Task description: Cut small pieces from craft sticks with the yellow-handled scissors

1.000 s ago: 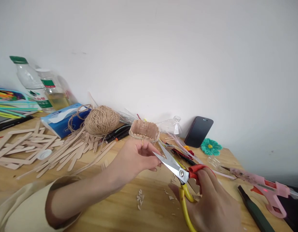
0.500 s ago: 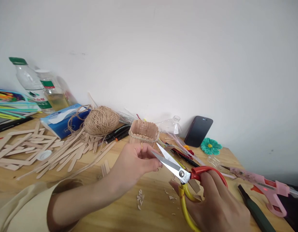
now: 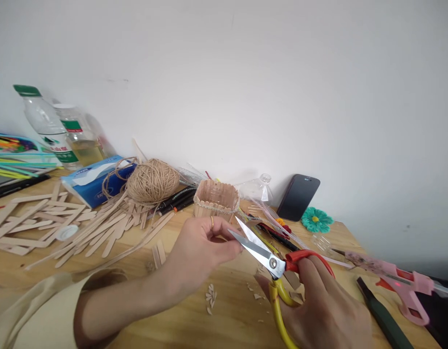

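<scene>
My right hand (image 3: 321, 300) grips scissors (image 3: 273, 262) by their red and yellow handles, the blades slightly apart. Their tips lie at the fingers of my left hand (image 3: 209, 247), which is closed in a pinch. Whatever sits between those fingers is too small or too hidden to name. Just beyond my left hand stands a small box of craft sticks (image 3: 216, 196) with a silvery trim near its rim. Below, on the wooden table (image 3: 173, 320), rests a little pile of small cut wood pieces (image 3: 210, 298). Further chips lie near the yellow handle.
Loose craft sticks (image 3: 111, 232), a ball of twine (image 3: 153, 182), a blue tissue pack (image 3: 96, 186) and a plastic bottle (image 3: 45, 121) occupy the left. On the right are a phone (image 3: 298, 196), a teal flower (image 3: 316, 220), a pink glue gun (image 3: 398, 278) and a dark green-handled tool (image 3: 383, 315).
My right hand has shifted slightly left and the scissor blades have closed a little. My left hand stays almost in place, still pinching.
</scene>
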Demonstrator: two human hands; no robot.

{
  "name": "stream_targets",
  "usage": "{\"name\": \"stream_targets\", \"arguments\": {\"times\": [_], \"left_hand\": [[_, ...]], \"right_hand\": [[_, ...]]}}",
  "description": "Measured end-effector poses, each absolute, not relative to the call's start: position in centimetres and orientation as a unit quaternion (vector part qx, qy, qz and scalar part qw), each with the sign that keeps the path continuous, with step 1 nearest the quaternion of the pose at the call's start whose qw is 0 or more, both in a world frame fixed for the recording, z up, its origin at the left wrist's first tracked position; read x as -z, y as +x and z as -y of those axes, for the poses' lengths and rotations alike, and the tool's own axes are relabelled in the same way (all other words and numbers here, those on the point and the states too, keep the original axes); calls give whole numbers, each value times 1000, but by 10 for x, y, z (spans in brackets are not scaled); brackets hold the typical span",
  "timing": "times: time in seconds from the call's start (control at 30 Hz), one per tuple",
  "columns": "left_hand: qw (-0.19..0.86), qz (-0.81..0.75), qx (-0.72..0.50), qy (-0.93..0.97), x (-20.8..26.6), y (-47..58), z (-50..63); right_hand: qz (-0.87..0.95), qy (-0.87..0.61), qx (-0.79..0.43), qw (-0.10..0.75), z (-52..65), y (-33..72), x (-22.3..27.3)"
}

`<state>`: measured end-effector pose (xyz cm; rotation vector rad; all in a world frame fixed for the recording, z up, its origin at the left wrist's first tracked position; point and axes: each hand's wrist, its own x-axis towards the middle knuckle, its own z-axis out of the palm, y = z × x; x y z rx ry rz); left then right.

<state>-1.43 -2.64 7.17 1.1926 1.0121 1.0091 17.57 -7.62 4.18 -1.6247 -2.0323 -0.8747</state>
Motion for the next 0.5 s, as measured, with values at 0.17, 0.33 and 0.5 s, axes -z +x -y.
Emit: {"name": "stream_targets", "arguments": {"times": [0.17,0.33,0.5], "left_hand": [[591,-430,-437,524,-72,-17,27],[594,-417,-437,531,-73,-18,26],[604,-402,-433,534,-76,-18,24]], "right_hand": [[727,-574,317,205,77,176,-42],[723,-577,321,203,78,175,-43],[719,-586,309,211,77,176,-42]]}}
